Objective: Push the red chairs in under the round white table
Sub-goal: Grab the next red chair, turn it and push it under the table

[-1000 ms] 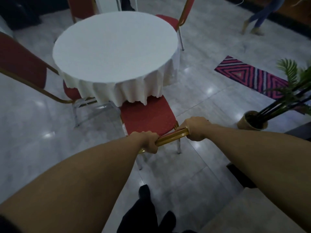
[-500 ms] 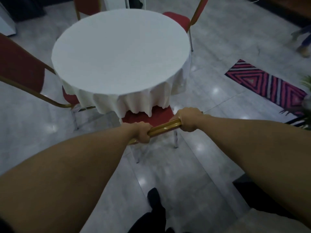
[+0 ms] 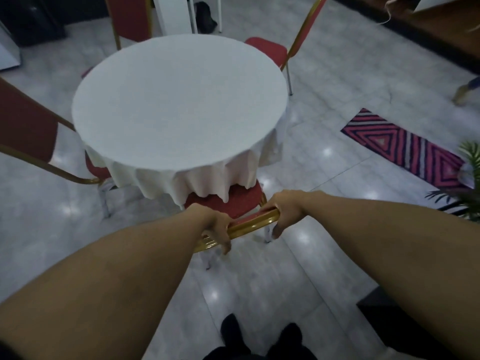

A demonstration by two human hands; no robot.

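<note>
Seen from above at a round white worktop [image 3: 179,100] draped in cloth, with four red chairs set around it on a pale marble floor [image 3: 324,81]. Both grips set on the gold top rail [image 3: 250,224] of the nearest red chair [image 3: 233,201], left hand [image 3: 217,226] toward the rail's left end, right hand [image 3: 284,210] at its right corner, spaced apart, likely to drive the chair straight rather than let it swing. Left hand draped over the rail with fingers [image 3: 226,246] loose and trailing below it, not closed; right hand wrapped at the corner, its fingers hanging down beside the rail, hold apparently light. Seat mostly tucked beneath the hanging cloth hem, only its rear part showing, directly ahead of both hands. Appears near the end of this chair's push. Remaining: left chair [image 3: 28,128] standing well out from the worktop, its back angled away; far-right chair [image 3: 270,51] with part of its seat exposed; far chair [image 3: 130,19] behind the worktop, seat hidden. Striped rug [image 3: 405,149] and potted plant [image 3: 467,183] off to the right, clear of the chairs.
</note>
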